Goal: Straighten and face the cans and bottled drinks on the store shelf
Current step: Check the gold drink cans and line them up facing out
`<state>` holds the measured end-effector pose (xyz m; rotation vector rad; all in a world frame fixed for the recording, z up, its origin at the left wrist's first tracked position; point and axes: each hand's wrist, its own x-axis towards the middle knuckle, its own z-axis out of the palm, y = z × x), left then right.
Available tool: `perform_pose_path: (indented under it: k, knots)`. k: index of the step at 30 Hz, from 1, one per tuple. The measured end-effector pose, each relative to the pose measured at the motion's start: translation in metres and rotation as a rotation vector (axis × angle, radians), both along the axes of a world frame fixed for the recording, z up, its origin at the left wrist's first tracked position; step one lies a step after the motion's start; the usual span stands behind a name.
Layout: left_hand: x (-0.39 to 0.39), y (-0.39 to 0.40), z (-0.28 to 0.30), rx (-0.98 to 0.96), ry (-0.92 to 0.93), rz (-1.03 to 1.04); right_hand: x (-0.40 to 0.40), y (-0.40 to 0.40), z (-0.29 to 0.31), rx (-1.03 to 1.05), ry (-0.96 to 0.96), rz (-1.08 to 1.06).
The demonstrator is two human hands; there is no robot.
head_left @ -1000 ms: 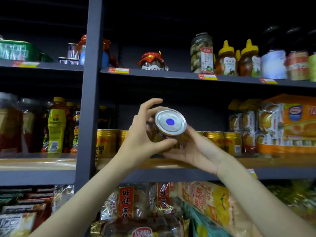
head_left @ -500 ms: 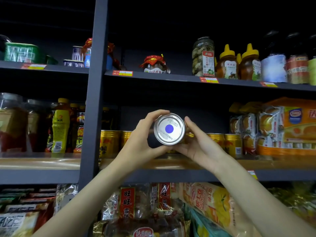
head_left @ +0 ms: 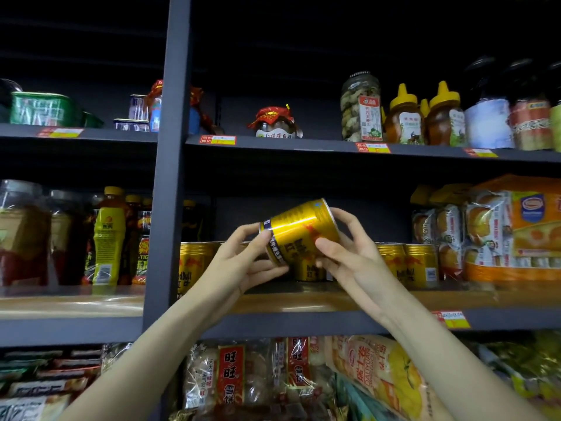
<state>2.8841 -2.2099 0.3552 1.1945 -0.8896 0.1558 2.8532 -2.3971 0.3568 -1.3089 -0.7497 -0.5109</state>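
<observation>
one gold can point(head_left: 299, 230) is off the shelf point(head_left: 303, 302), tilted in the air above the row of cans point(head_left: 406, 262), so this looks like the facing step. left hand point(head_left: 239, 262) pinches its lower end, fingers point(head_left: 258, 238) curled; right hand point(head_left: 349, 253) grips the side, fingers spread round it. next: stand it upright, label forward, in the gap.

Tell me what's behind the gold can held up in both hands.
Behind the tilted gold can, more gold cans stand on the wooden shelf, against a dark back panel. The can and both hands hide how many there are.
</observation>
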Motion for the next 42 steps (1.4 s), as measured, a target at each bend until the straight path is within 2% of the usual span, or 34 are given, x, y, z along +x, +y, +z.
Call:
perform_pose_path:
  k: [3, 8, 10, 14, 16, 19, 21, 24, 27, 30, 34, 36, 39, 42]
  knots:
    - [0.006, 0.0, -0.001, 0.06, 0.044, 0.011, 0.002, 0.006, 0.002, -0.039, -0.087, -0.15]
    - [0.013, 0.007, 0.006, 0.147, -0.069, 0.17, 0.009, 0.009, 0.006, -0.312, -0.491, -0.727]
    - [0.011, 0.008, 0.007, 0.204, -0.123, 0.154, 0.012, 0.007, 0.005, -0.347, -0.567, -0.797]
    - [0.012, 0.005, 0.004, 0.318, -0.284, 0.228, 0.011, 0.005, 0.008, -0.349, -0.599, -0.779]
    - [0.019, 0.004, 0.004, 0.349, -0.402, 0.34, 0.008, 0.006, 0.011, -0.169, -0.421, -0.617]
    - [0.022, 0.001, 0.001, 0.418, -0.531, 0.373, 0.007, 0.009, 0.016, 0.237, 0.098, -0.251]
    - [0.02, -0.005, -0.001, 0.422, -0.631, 0.421, 0.01, 0.007, 0.017, 0.322, 0.327, -0.117]
    - [0.021, -0.009, -0.002, 0.382, -0.731, 0.519, 0.01, 0.006, 0.015, 0.293, 0.45, -0.057]
    - [0.026, -0.005, -0.001, 0.423, -0.746, 0.548, 0.008, 0.002, 0.019, 0.232, 0.443, -0.072]
    - [0.03, 0.0, 0.002, 0.459, -0.822, 0.669, 0.007, -0.003, 0.033, 0.033, 0.334, -0.314]
    - [0.046, 0.009, 0.006, 0.477, -0.786, 0.93, 0.021, -0.007, 0.053, -0.515, 0.089, -0.829]
    - [0.056, 0.011, 0.007, 0.613, -0.761, 1.094, 0.032, -0.005, 0.062, -0.825, -0.008, -1.006]
    - [0.064, 0.014, 0.006, 0.843, -0.727, 1.239, 0.049, -0.003, 0.064, -1.148, -0.065, -1.126]
    - [0.063, 0.016, 0.007, 0.833, -0.765, 1.235, 0.064, -0.005, 0.053, -1.381, -0.093, -1.224]
